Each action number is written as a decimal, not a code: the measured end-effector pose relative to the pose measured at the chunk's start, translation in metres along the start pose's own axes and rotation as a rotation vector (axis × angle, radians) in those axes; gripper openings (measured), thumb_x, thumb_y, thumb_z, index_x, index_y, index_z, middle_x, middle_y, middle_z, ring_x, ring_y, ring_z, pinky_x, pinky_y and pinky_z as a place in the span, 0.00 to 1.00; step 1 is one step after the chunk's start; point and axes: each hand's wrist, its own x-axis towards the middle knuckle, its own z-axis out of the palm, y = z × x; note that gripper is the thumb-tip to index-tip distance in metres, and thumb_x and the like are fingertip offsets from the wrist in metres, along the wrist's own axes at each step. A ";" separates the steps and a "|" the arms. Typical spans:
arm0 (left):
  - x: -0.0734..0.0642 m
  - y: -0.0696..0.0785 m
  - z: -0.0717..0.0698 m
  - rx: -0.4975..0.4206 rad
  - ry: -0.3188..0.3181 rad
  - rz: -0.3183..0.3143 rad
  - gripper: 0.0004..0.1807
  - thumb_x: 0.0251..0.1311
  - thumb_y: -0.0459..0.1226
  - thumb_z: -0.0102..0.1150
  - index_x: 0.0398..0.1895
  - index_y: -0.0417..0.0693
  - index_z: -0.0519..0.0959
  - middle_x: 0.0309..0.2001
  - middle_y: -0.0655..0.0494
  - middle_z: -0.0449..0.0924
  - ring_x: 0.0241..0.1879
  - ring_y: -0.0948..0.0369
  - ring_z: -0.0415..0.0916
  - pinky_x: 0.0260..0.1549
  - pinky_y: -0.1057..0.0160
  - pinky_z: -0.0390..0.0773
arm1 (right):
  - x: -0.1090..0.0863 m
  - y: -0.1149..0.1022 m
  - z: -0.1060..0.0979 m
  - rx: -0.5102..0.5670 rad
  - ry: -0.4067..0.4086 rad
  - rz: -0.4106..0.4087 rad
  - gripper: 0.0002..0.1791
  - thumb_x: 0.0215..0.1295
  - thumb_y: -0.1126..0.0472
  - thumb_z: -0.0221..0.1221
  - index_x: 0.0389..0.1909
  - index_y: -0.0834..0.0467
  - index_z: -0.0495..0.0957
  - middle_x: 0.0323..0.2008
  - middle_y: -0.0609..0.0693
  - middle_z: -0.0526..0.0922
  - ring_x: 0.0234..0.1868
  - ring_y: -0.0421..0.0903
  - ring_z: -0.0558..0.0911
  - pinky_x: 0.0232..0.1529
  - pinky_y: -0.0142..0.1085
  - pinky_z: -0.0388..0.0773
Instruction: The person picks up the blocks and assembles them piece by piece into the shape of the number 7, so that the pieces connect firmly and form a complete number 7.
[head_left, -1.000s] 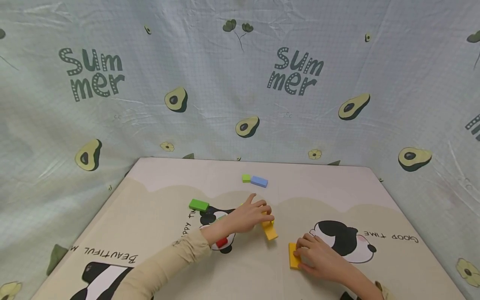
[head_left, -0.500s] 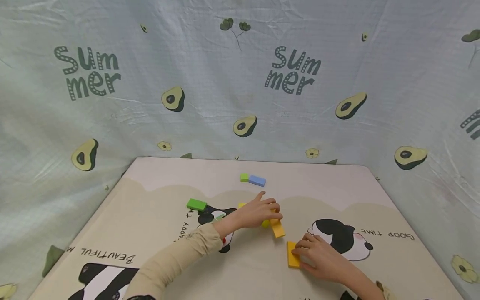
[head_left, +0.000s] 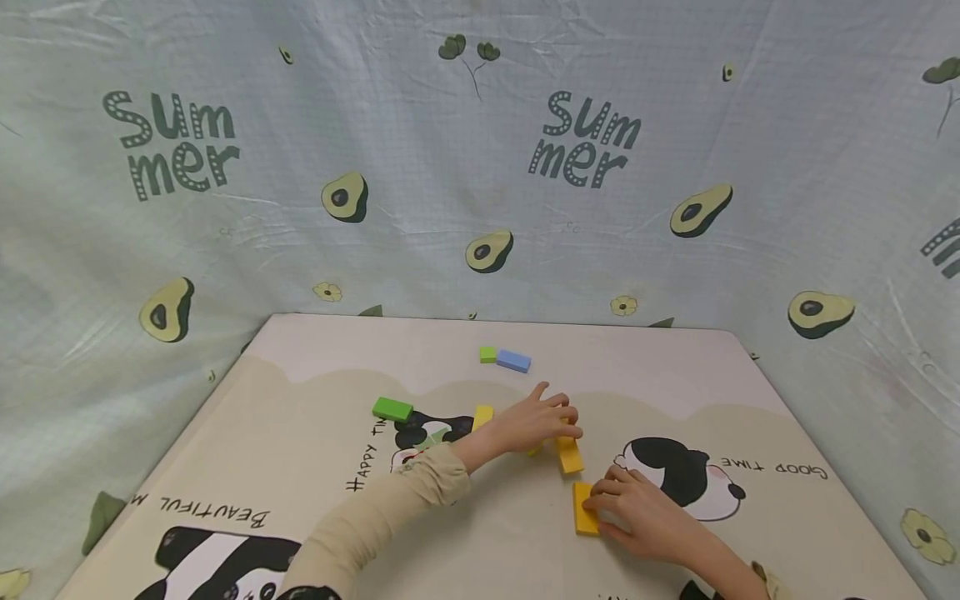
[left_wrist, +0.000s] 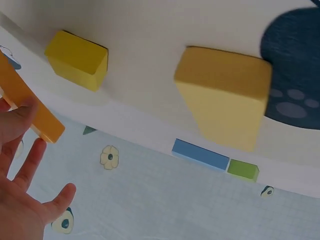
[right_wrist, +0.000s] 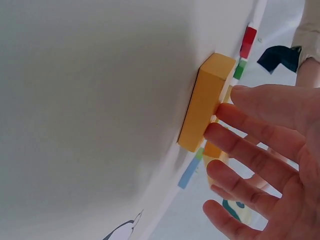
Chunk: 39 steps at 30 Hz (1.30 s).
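My left hand (head_left: pixel 531 423) pinches an orange block (head_left: pixel 570 457) between thumb and fingers, just above the table; the left wrist view shows the thumb across the orange block (left_wrist: pixel 30 107). A second orange block (head_left: pixel 582 510) lies flat on the table, close to the near end of the held one. Beside it is my right hand (head_left: pixel 637 515). In the right wrist view its fingers (right_wrist: pixel 255 155) are fairly straight, with tips at the side of the orange block (right_wrist: pixel 205 105). Under the left hand, a small yellow block (left_wrist: pixel 77 60) is mostly hidden from the head view.
A pale yellow block (head_left: pixel 483 417) stands behind the left forearm. Left of it lies a green block (head_left: pixel 392 409). Light green (head_left: pixel 488 355) and blue blocks (head_left: pixel 513 361) sit near the table's back edge. A red block (right_wrist: pixel 248 42) shows in the right wrist view.
My left hand has moved right with the orange block, bringing it near the one by my right hand. The sleeve now covers the red block. My right hand has stayed in place.
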 end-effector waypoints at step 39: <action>0.003 0.019 0.012 0.000 0.036 0.068 0.14 0.62 0.49 0.44 0.50 0.68 0.72 0.47 0.65 0.73 0.49 0.64 0.66 0.54 0.52 0.67 | -0.003 0.002 0.003 -0.004 0.050 -0.036 0.13 0.49 0.54 0.63 0.38 0.46 0.80 0.36 0.38 0.79 0.39 0.38 0.70 0.39 0.40 0.71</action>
